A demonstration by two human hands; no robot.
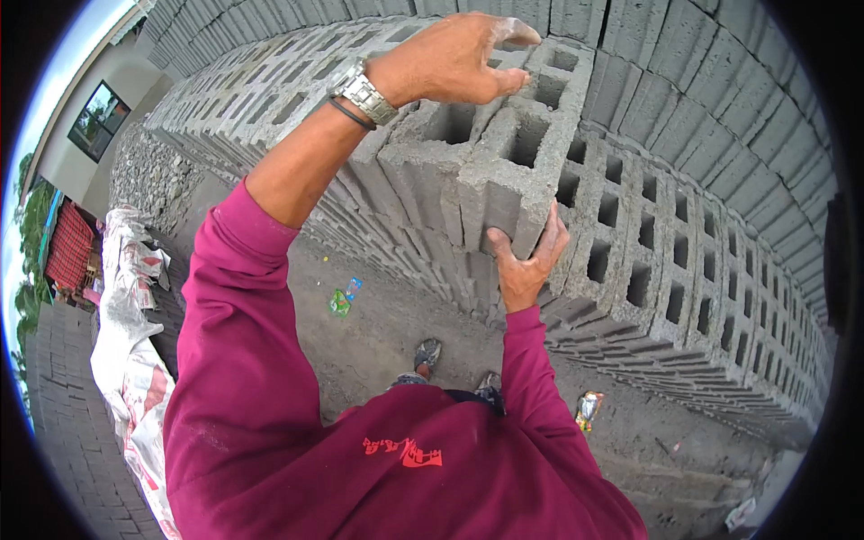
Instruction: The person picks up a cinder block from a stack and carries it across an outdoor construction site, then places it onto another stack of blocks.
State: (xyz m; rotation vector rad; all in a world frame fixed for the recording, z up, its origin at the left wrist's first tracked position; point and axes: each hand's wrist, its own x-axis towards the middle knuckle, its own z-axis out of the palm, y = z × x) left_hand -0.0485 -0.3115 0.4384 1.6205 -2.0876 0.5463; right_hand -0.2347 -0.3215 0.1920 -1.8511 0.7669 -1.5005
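A grey hollow concrete block [517, 171] sits at the near edge of a tall stack of the same blocks [684, 243]. My left hand [459, 58], with a metal watch on the wrist, rests on top of the block, fingers curled over its far edge. My right hand [526, 261] presses up against the block's lower front corner from underneath. Both arms wear dark red sleeves. The block stands slightly out from its neighbours.
Rows of stacked blocks [270, 99] run off to the far left. Dirt ground [378, 333] lies below with bits of litter [342, 301] and my shoes [427, 353]. White sacks [126, 297] lie at the left, by a paved path and a building.
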